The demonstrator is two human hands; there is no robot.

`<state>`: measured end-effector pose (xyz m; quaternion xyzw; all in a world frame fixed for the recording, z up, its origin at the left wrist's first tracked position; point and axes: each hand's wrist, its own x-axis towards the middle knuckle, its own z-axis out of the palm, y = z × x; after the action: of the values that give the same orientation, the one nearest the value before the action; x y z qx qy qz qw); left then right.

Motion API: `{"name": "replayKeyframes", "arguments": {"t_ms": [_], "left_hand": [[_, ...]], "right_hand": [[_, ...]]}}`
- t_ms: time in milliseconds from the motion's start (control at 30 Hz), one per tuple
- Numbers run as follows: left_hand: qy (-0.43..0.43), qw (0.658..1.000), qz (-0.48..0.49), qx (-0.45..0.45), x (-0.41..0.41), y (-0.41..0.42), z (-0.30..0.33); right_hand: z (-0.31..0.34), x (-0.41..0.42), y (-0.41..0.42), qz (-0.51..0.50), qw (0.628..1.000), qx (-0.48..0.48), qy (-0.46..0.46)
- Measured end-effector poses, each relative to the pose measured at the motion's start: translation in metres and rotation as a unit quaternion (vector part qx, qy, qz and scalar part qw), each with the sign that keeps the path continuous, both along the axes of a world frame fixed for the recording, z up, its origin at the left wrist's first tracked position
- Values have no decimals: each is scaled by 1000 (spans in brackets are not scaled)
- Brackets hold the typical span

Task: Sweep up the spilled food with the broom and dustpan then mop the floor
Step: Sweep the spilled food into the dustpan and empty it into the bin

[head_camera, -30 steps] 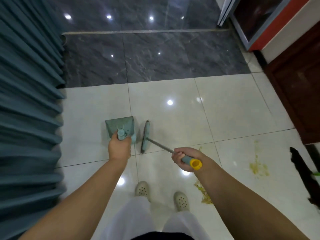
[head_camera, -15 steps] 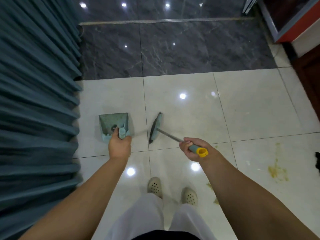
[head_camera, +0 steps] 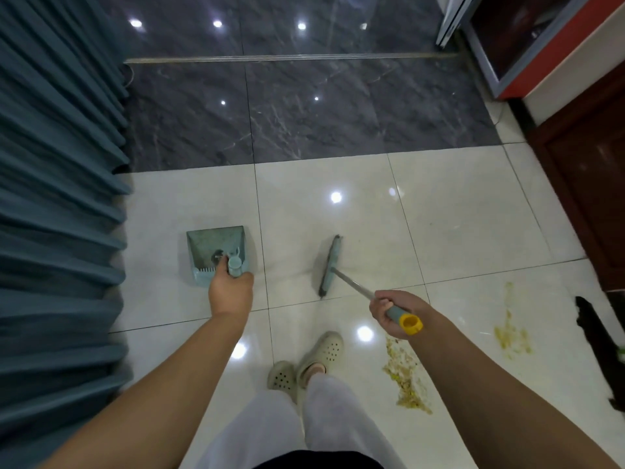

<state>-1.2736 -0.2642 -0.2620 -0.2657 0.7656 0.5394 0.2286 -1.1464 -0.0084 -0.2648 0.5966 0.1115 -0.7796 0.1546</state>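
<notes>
A person looks down at their own two bare arms reaching forward over a glossy floor. Along the far left, well outside the left arm, hangs a pleated teal curtain [head_camera: 57, 204]. The left hand [head_camera: 231, 292] is clenched around the short upright handle of a pale green dustpan [head_camera: 216, 247], which sits just ahead of the knuckles on the cream floor tiles [head_camera: 456, 225], its open mouth pointing away from the person. A little dark debris lies inside the pan right by the handle. Beyond both hands the cream tiles give way to dark grey marble tiles [head_camera: 338, 110]. To the right of the dustpan, well apart from it, the broom [head_camera: 330, 265] rests its narrow teal head on the floor, edge-on, ahead and to the left of the right hand. Its thin metal shaft slants back to the right hand [head_camera: 394, 311], which grasps the grey grip just below a yellow end cap poking out behind the fist. Below and between the two hands stand the person's feet in cream perforated clogs [head_camera: 306, 365], with pale trousers above them. Just under the right wrist and forearm lies a patch of yellowish spilled food [head_camera: 406, 377], and a second yellowish smear [head_camera: 510, 333] lies further right of that hand. At the far right edge are a dark wooden door [head_camera: 588, 184] and a black object whose nature cannot be told.
</notes>
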Motion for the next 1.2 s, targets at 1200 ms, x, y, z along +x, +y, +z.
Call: {"name": "replayKeyframes", "arguments": {"t_ms": [1200], "left_hand": [[-26, 982, -186, 9, -39, 248, -6]], "right_hand": [[-31, 46, 175, -222, 973, -55, 31]]}}
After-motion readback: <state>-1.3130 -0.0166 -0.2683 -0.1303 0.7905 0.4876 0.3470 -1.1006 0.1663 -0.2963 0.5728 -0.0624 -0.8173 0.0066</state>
